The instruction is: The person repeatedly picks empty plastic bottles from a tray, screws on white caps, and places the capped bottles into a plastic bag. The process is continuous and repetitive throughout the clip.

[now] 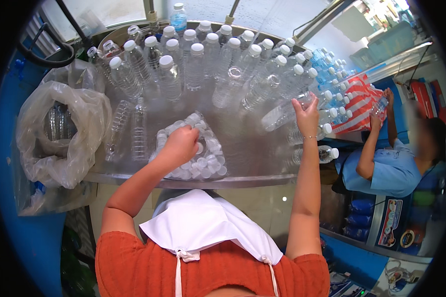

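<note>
My left hand (182, 143) is closed over a clear plastic bag of white bottle caps (205, 166); whatever its fingers hold is hidden. My right hand (307, 116) grips a clear plastic bottle (278, 117) near the neck end. That bottle is tilted, its base pointing left toward the middle of the metal table (233, 138). Just beyond it stand uncapped bottles (262, 94), open at the top. Two more clear bottles (139, 131) lie left of the cap bag. White-capped bottles (171, 79) fill the table's far side.
At the left hangs a large clear bag (32, 128) with bottles inside. More capped bottles (327, 116) crowd the right end. Past them, a co-worker in a blue shirt (389, 166) holds a bottle by a red-and-white striped bag (357, 101). The table's front edge (252, 182) curves before me.
</note>
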`<state>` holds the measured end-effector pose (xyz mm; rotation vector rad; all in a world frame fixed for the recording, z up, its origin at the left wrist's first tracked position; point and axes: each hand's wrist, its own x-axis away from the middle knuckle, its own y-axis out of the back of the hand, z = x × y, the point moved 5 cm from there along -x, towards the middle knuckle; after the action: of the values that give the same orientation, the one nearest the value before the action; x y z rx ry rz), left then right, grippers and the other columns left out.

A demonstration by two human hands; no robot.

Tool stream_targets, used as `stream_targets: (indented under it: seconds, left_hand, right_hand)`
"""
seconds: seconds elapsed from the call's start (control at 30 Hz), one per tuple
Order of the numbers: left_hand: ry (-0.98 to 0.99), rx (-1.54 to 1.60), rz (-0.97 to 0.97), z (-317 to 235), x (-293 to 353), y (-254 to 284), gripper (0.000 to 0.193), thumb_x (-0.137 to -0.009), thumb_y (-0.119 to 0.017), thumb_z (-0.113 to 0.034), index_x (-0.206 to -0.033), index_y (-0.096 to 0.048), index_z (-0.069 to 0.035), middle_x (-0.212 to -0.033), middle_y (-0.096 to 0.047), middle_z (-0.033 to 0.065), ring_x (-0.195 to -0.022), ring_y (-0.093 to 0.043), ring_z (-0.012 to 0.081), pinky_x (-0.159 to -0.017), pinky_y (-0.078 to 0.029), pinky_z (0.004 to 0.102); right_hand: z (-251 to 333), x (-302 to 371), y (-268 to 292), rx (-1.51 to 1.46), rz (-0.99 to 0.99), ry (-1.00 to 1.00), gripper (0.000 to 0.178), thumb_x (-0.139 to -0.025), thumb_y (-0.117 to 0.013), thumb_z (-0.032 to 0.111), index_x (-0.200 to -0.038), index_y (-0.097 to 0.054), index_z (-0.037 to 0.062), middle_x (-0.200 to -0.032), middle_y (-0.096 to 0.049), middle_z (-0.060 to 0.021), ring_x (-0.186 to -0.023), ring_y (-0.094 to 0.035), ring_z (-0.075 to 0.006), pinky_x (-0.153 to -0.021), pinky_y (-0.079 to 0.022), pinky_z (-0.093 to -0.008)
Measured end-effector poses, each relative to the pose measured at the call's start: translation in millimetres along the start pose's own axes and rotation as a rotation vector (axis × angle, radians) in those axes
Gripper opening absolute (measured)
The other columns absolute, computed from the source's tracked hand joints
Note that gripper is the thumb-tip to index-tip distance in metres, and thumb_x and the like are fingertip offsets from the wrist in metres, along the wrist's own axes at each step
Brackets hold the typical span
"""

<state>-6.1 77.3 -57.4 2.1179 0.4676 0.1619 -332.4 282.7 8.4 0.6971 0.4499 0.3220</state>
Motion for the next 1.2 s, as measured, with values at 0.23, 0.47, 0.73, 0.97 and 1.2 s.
stream_targets:
  seconds: [0.23, 0.47, 0.73, 0.97, 1.2]
  left_hand:
    - [0.293, 0.960, 0.378, -65, -119, -105, 0.017, -0.087, -0.055, -0.015, -0.091, -0.065, -0.002, -0.071, -0.059, 0.0059, -0.053, -0.054, 0.0122, -0.048, -0.042, 0.0284]
    - [0.628, 1.236, 0.437, -99, -267, -264, 0.022, -0.095, -0.047, -0.015, -0.094, -0.067, -0.005, -0.080, -0.063, 0.0086, -0.065, -0.060, 0.0182, -0.051, -0.048, 0.0328]
    - [0.614, 1.386, 0.323, -138, -264, -224, 0.024, -0.093, -0.046, -0.012, -0.102, -0.067, -0.004, -0.092, -0.068, 0.0131, -0.081, -0.068, 0.0280, -0.068, -0.055, 0.0400]
    - [-0.362, 0.511, -0.446, -161, -171, -64, 0.028, -0.083, -0.057, -0.001, -0.109, -0.068, -0.002, -0.106, -0.065, 0.0198, -0.094, -0.062, 0.0376, -0.087, -0.052, 0.0411]
    - [-0.465, 0.215, -0.755, -143, -178, 13, 0.027, -0.084, -0.063, -0.004, -0.110, -0.068, -0.005, -0.118, -0.062, 0.0129, -0.111, -0.056, 0.0321, -0.094, -0.048, 0.0398]
  right_hand:
    - [-66, 30, -66, -1.494, 0.483, -0.896, 0.041, -0.097, -0.050, 0.036, -0.117, -0.052, 0.0000, -0.107, -0.059, -0.0302, -0.075, -0.064, -0.0302, -0.055, -0.056, -0.0309]
    - [-68, 54, -52, -1.646, 0.399, -0.876, 0.046, -0.100, -0.046, 0.040, -0.118, -0.052, -0.0020, -0.094, -0.063, -0.0266, -0.073, -0.066, -0.0293, -0.056, -0.059, -0.0308]
    - [-12, 66, 27, -0.427, 0.288, -0.536, 0.069, -0.090, -0.064, 0.038, -0.143, -0.036, 0.0030, -0.118, -0.062, -0.0185, -0.091, -0.066, -0.0286, -0.076, -0.054, -0.0377]
    - [23, 35, 22, 0.137, -0.005, 0.023, 0.067, -0.078, -0.079, 0.025, -0.129, -0.044, -0.0004, -0.110, -0.063, -0.0224, -0.098, -0.064, -0.0349, -0.083, -0.051, -0.0410]
    - [5, 19, -12, 0.014, -0.217, 0.097, 0.065, -0.077, -0.080, 0.026, -0.125, -0.045, -0.0013, -0.121, -0.057, -0.0224, -0.104, -0.062, -0.0374, -0.084, -0.052, -0.0415]
